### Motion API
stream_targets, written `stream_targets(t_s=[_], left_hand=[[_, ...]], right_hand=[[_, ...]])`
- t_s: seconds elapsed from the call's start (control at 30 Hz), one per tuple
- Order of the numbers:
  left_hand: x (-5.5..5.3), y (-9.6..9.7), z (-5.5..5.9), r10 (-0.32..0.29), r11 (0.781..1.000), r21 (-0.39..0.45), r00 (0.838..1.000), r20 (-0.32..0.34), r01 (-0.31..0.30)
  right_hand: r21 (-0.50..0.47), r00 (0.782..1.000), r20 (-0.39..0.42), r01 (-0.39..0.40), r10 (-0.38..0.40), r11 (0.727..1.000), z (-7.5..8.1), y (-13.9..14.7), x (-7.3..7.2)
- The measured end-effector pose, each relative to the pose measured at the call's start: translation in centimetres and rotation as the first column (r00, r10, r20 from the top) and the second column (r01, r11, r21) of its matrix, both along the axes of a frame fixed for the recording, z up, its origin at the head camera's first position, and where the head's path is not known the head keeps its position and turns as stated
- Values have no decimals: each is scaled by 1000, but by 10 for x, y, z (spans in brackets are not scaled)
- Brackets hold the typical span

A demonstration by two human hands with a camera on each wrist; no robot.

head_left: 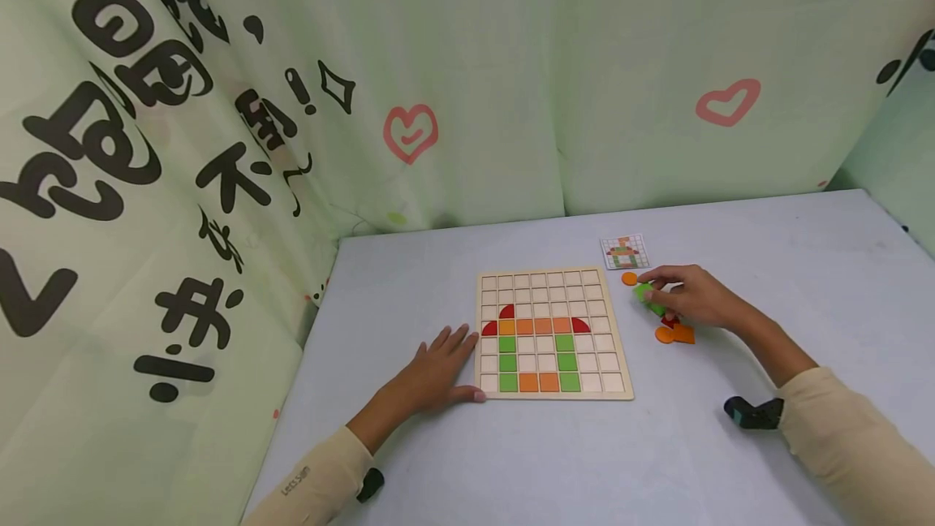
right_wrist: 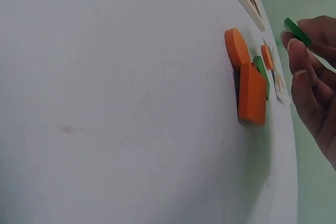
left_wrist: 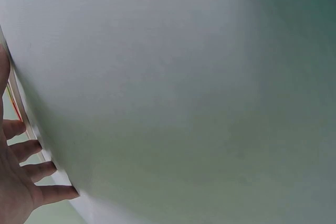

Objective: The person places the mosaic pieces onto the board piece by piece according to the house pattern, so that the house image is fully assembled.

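My left hand (head_left: 438, 372) lies with straight, spread fingers along the left edge of a wooden grid board (head_left: 544, 345); in the left wrist view, its fingertips are at the board's side. On the board, green squares (head_left: 507, 362), orange squares (head_left: 541, 326) and red quarter-round pieces (head_left: 580, 325) form an arch-like figure. Right of the board, my right hand (head_left: 694, 296) pinches a green piece (right_wrist: 297, 32) between thumb and fingers, raised over a small pile. That pile has an orange square (right_wrist: 253, 95), an orange disc (head_left: 664, 335), another green piece and a red piece partly hidden under the hand.
A small pattern card (head_left: 624, 252) lies behind the board's right corner, with a separate orange disc (head_left: 629, 278) just in front of it. White cloth covers the table (head_left: 584, 461). Pale green curtains (head_left: 482, 63) with lettering and hearts hang behind and to the left.
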State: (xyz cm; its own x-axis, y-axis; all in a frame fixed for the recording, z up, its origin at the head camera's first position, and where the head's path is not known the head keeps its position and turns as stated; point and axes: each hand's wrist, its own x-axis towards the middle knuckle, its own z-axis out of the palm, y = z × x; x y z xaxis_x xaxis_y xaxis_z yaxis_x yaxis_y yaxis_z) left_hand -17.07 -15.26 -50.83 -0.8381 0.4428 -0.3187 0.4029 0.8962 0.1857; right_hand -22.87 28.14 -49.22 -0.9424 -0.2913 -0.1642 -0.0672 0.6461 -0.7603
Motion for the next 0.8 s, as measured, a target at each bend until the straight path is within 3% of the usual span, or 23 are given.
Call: stream_targets(t_s=[0.2,0.43,0.8], left_hand=[[0,0,0,3,1000,0,1000,7,-3],[0,-1,0,-1,1000,1,1000,-1,1],[0,-1,-1,-2,1000,5,1000,3,2]], right_hand=[[-63,999,45,-21,24,998,2,-7,0],[-85,996,4,-84,85,993,4,-18,0],[-74,995,-54,-86,82,994,3,-38,-1]])
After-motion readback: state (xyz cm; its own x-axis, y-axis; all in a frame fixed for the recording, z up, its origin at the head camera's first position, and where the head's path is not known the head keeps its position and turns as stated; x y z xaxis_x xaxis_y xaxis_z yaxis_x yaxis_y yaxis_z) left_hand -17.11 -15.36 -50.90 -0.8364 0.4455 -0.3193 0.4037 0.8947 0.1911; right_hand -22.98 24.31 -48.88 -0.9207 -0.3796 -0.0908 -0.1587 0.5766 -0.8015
